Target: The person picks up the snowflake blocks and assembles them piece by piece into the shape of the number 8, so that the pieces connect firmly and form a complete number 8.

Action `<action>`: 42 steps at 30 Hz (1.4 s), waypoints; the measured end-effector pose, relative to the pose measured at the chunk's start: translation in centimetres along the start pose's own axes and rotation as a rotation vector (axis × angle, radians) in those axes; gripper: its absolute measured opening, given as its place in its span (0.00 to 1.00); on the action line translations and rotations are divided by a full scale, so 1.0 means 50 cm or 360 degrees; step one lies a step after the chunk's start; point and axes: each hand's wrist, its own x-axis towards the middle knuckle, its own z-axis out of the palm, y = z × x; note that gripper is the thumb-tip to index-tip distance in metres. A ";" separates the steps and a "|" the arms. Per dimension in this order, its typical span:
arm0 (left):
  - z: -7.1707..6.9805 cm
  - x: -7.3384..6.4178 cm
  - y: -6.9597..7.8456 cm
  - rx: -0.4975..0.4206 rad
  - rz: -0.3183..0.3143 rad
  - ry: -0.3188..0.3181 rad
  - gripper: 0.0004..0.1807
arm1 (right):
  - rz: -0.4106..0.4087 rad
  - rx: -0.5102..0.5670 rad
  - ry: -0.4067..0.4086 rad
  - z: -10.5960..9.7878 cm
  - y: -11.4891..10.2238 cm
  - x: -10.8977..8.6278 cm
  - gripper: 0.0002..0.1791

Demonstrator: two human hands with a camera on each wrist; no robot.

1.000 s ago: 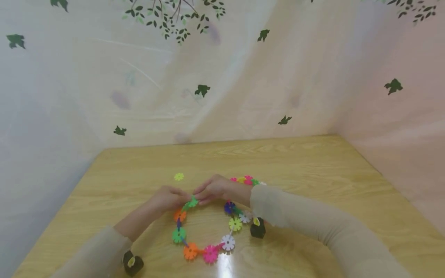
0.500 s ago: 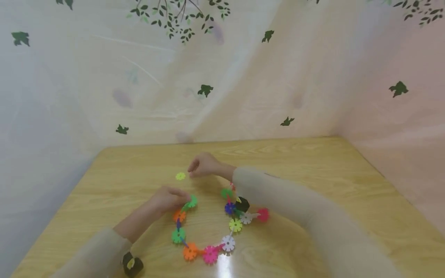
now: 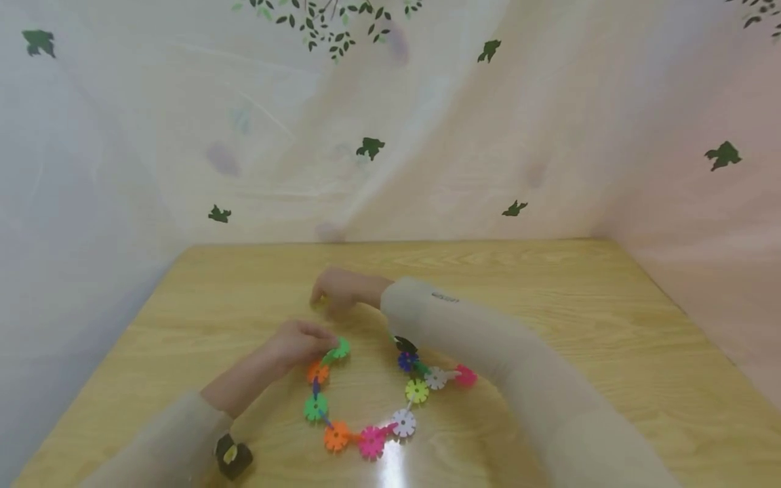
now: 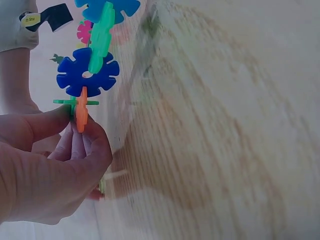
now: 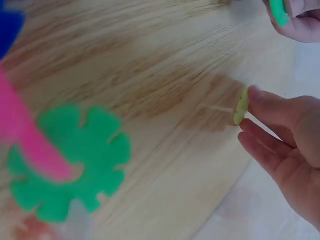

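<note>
My left hand (image 3: 302,342) pinches a green notched flower disc (image 3: 341,348) at the end of a chain of colourful interlocking discs. In the left wrist view, my thumb and fingers hold that end, where an orange disc (image 4: 82,112) and a blue disc (image 4: 87,75) follow. Farther back, my right hand (image 3: 342,290) reaches down to the table. Its thumb and fingertips pinch a single yellow flower disc (image 5: 241,106), seen nearly edge-on in the right wrist view. The chain curves round through a pink disc (image 3: 371,442) and a white disc (image 3: 404,423).
The wooden table (image 3: 549,318) runs back to a pale curtain (image 3: 427,135) with leaf and bird prints. My right sleeve (image 3: 488,346) crosses above the chain's right part and hides some of it. A dark wrist mount (image 3: 233,457) sits by my left sleeve.
My right hand has left the chain's end beside my left hand, moved away and leftward, and taken hold of the yellow disc. The left hand has kept its grip on the green disc.
</note>
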 end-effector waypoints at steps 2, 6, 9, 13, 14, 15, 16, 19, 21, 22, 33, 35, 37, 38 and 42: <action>0.002 -0.002 0.003 0.0005 0.0014 0.0010 0.17 | 0.0020 -0.0060 0.0018 0.001 -0.002 -0.005 0.16; 0.003 -0.004 0.006 0.0020 0.0023 0.0022 0.17 | 0.0116 -0.0090 0.0002 0.004 0.003 -0.018 0.11; 0.003 -0.003 0.006 0.0065 0.0004 0.0031 0.18 | 0.0170 -0.0036 -0.0022 0.008 0.012 -0.030 0.11; 0.001 -0.005 0.009 0.0110 -0.0014 0.0046 0.20 | 0.0139 0.0006 -0.0020 0.012 0.024 -0.047 0.06; 0.001 -0.005 0.009 0.0108 -0.0020 0.0046 0.20 | 0.0125 0.0023 -0.0017 0.013 0.027 -0.051 0.05; 0.000 -0.006 0.010 0.0114 -0.0024 0.0046 0.21 | 0.0108 0.0027 -0.0011 0.015 0.030 -0.055 0.05; -0.001 -0.006 0.010 0.0117 -0.0028 0.0047 0.21 | 0.0104 0.0051 -0.0005 0.016 0.031 -0.059 0.05; -0.001 -0.008 0.009 0.0129 -0.0043 0.0052 0.21 | 0.0097 0.0106 0.0040 0.021 0.034 -0.070 0.04; 0.000 -0.009 0.010 0.0140 -0.0048 0.0058 0.21 | 0.0103 0.0138 0.0064 0.023 0.034 -0.076 0.05; 0.000 -0.009 0.010 0.0139 -0.0047 0.0058 0.21 | 0.0105 0.0165 0.0068 0.024 0.034 -0.079 0.07; -0.001 -0.012 0.013 0.0180 -0.0040 0.0059 0.21 | 0.0182 0.0279 -0.0026 0.020 0.033 -0.090 0.14; -0.002 -0.012 0.013 0.0161 -0.0034 0.0048 0.20 | 0.0186 0.0275 -0.0029 0.020 0.032 -0.089 0.14; -0.003 -0.011 0.013 0.0154 -0.0028 0.0038 0.20 | 0.0179 0.0259 -0.0022 0.020 0.030 -0.089 0.15; -0.004 -0.011 0.014 0.0150 -0.0029 0.0033 0.20 | 0.0176 0.0248 -0.0020 0.020 0.028 -0.090 0.15; -0.005 -0.010 0.014 0.0131 -0.0057 0.0023 0.21 | 0.0210 0.0250 -0.0035 0.024 0.021 -0.100 0.15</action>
